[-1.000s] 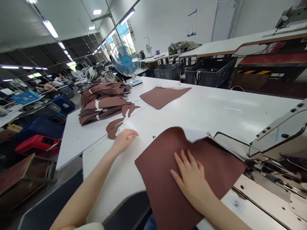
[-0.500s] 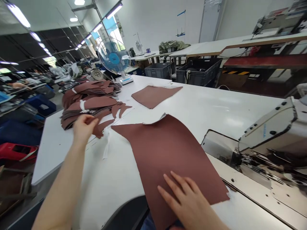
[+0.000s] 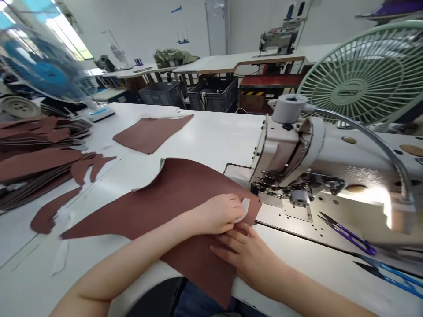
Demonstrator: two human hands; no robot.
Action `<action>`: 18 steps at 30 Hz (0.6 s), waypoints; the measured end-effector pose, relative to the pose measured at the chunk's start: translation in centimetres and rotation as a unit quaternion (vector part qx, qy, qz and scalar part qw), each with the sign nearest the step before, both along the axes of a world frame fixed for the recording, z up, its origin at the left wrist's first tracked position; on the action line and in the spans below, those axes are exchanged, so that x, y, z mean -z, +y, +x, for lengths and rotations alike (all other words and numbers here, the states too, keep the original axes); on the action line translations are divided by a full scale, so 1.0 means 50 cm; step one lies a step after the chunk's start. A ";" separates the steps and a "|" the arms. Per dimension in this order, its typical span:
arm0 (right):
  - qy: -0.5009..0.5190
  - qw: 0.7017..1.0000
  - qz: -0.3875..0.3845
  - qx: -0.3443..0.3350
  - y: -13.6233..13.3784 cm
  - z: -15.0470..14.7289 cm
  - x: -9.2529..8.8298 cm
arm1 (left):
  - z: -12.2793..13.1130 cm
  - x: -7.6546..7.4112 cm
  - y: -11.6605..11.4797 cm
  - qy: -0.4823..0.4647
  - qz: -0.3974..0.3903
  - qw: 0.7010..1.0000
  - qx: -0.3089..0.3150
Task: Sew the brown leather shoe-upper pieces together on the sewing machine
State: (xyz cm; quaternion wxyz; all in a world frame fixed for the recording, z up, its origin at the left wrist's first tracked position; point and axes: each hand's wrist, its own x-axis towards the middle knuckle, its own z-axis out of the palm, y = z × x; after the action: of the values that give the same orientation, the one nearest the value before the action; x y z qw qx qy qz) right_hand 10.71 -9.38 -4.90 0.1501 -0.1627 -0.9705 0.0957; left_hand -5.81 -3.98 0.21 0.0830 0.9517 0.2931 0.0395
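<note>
A large brown leather-like panel point(image 3: 155, 193) lies across the white table, its far edge curling up to show a pale underside. Above its right end my left hand point(image 3: 218, 214) is closed, pinching a small white strip point(image 3: 245, 209). My right hand point(image 3: 253, 255) rests on the same panel, fingers spread and lying flat, with its fingertips close beside my left hand. The sewing machine point(image 3: 280, 154) stands just right of the panel's corner. Whether the white strip is tape or fabric I cannot tell.
Stacked brown pieces point(image 3: 39, 165) lie at the left, and another brown panel point(image 3: 148, 134) farther back. Purple thread snips point(image 3: 350, 235) and blue-handled scissors point(image 3: 393, 275) lie at right. A blue fan point(image 3: 49, 72) and a green fan point(image 3: 353, 83) stand behind.
My left hand has come from the stacked pieces to the panel's right end and now holds a white strip. The panel has turned toward the machine. The view has swung right.
</note>
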 end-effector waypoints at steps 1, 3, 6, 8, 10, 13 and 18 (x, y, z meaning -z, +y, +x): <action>0.021 0.998 0.030 0.049 -0.002 0.012 0.013 | 0.006 0.014 0.013 -0.017 -0.042 0.999 -0.014; 0.042 0.987 0.082 0.132 -0.011 0.029 0.030 | 0.010 0.026 0.028 -0.055 -0.094 0.993 -0.050; 0.020 0.979 0.102 0.175 -0.024 0.036 0.032 | 0.010 0.023 0.029 -0.085 -0.121 0.986 -0.078; -0.001 0.985 0.078 0.154 -0.026 0.036 0.026 | 0.009 0.017 0.021 -0.091 -0.128 0.985 -0.074; -0.005 0.991 0.049 0.124 -0.022 0.035 0.022 | 0.007 0.015 0.009 -0.092 -0.141 0.983 -0.067; 0.019 0.994 0.025 0.104 -0.007 0.037 0.023 | 0.006 0.023 -0.002 -0.095 -0.148 0.982 -0.075; 0.063 0.992 0.007 0.106 0.019 0.043 0.028 | 0.008 0.037 0.002 -0.103 -0.126 0.984 -0.077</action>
State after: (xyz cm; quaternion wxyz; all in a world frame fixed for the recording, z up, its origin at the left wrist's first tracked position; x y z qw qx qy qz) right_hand 12.87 -8.43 -6.31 0.2214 -0.2575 -0.9370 0.0823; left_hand -5.40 -3.90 -1.63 0.2284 0.8989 0.3584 0.1066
